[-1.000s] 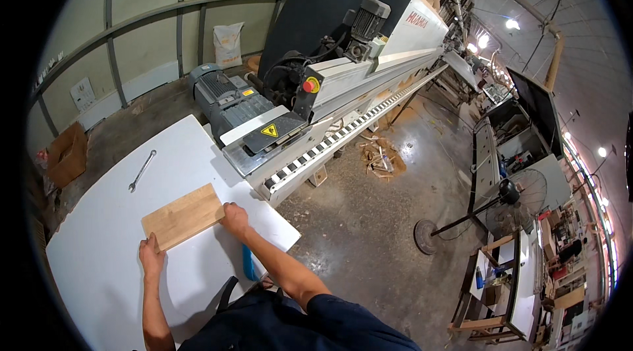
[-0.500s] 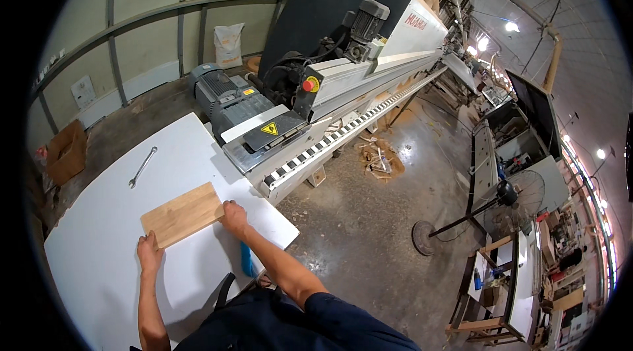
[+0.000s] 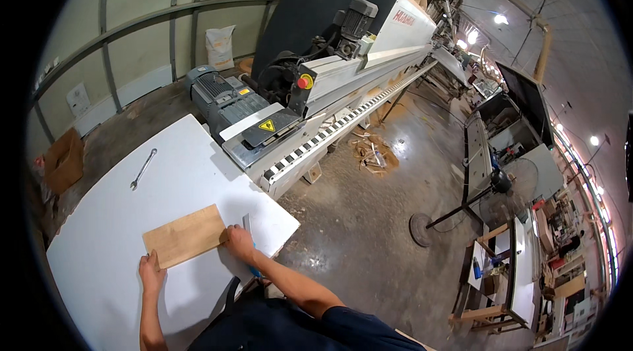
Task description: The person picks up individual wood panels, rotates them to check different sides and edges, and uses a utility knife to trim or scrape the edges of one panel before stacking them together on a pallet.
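A flat, light-brown rectangular wooden board (image 3: 186, 235) lies at a slant low over the white tabletop (image 3: 99, 252). My left hand (image 3: 151, 273) is closed on its near left corner, thumb at the edge. At the right end, my right hand (image 3: 240, 243) has its fingers curled against the board's edge. Just beyond the right hand shows the grey blade (image 3: 247, 222) of a tool, and a bit of blue handle (image 3: 255, 270) appears past my wrist. My hand and forearm hide the tool's middle. An open-end wrench (image 3: 143, 169) rests farther back on the tabletop.
A long machine (image 3: 316, 133) with a motor, black-and-white feed track and red stop button adjoins the table's far right edge. Scraps (image 3: 374, 155) litter the floor beside it. To the right stand a pedestal fan (image 3: 498, 183) and a workbench (image 3: 504, 278). A cardboard box (image 3: 64, 161) sits far left.
The board and both hands have moved slightly toward me. The grey blade beyond my right hand now shows, and less of the blue handle is visible. The whole view has shifted a little.
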A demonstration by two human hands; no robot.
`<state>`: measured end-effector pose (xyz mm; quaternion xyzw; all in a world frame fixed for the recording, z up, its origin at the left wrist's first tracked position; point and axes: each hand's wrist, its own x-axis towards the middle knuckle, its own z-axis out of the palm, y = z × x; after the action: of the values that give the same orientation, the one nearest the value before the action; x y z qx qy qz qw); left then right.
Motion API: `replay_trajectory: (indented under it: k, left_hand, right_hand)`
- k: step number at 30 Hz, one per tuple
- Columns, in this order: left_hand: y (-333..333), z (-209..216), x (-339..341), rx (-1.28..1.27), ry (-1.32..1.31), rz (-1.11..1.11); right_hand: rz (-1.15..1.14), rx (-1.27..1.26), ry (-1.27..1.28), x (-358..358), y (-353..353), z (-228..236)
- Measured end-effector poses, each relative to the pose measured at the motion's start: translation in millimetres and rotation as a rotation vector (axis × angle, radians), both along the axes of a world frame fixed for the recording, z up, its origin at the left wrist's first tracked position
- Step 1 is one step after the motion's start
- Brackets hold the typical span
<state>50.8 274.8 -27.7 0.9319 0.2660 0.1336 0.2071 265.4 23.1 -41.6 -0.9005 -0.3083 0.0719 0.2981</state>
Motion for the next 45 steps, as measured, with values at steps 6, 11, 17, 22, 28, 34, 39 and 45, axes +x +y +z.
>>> replay_trajectory:
  k: [6,11,17,22,28,34,39,45]
  left_hand:
    - [-0.6,7.2,-34.2,-0.022,-0.011,-0.042]
    - [-13.3,22.0,-37.9,-0.073,-0.025,0.023]
    - [-3.4,8.7,-51.9,0.03,-0.075,-0.002]
    - [-6.3,4.6,-47.4,-0.006,-0.065,-0.025]
    - [-10.7,13.2,-48.4,-0.078,-0.055,-0.02]
    - [17.3,-4.3,-48.6,-0.463,-0.148,0.051]
    - [34.4,-13.6,-20.2,-0.595,-0.251,0.259]
    - [79.3,-36.3,-8.7,-0.498,-0.016,0.302]
  right_hand:
    - [-0.023,-0.011,0.029,-41.2,-2.8,21.5]
    - [0.02,0.001,0.004,-42.9,-0.7,1.4]
    - [-0.181,0.139,-0.242,-77.2,-40.6,53.2]
    - [-0.141,0.052,-0.231,-80.5,-81.5,25.0]
    - [-0.167,0.137,-0.245,-33.3,-59.2,5.3]
    - [-0.188,0.029,-0.244,6.9,-17.8,19.4]
    - [-0.075,0.145,-0.143,-8.3,17.7,18.4]
    - [-0.186,0.248,0.087,-26.3,44.4,5.4]
